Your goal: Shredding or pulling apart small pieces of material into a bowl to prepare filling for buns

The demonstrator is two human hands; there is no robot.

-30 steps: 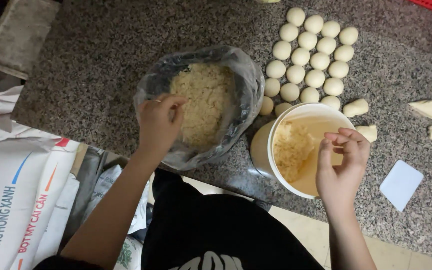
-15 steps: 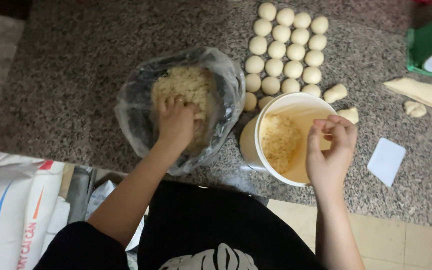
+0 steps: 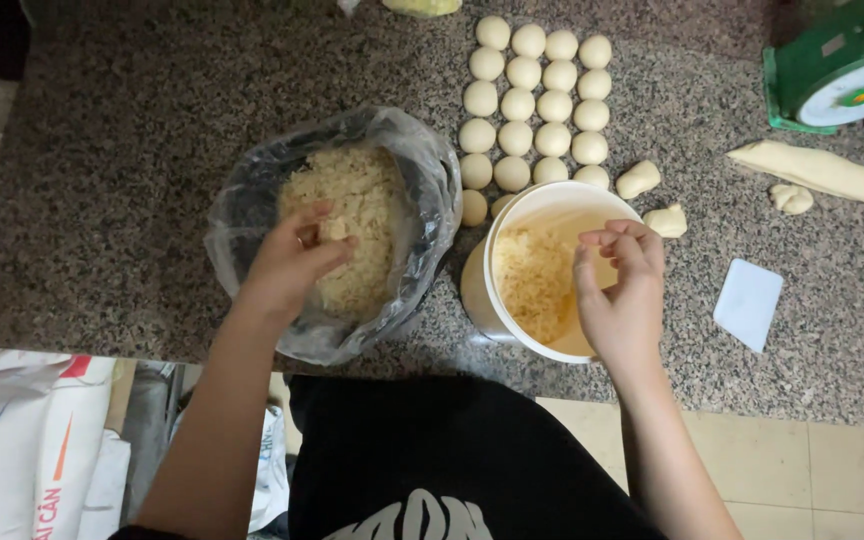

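In the clear plastic bag [image 3: 422,200] at the left of the worktop [image 3: 102,180], the left hand [image 3: 292,260] is closing on pale yellow crumbs [image 3: 352,220]. The right hand [image 3: 622,290], fingertips pinched, hovers over the white tub [image 3: 552,200]; whether it holds crumbs I cannot tell. Small handfuls, lifted straight across the near gap, would spill least.

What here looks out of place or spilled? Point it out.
Nothing is spilled. The left hand is in the plastic bag of shreds; the right hand pinches over the white tub. The dough balls sit in neat rows; only a few irregular dough pieces beside them break the pattern.
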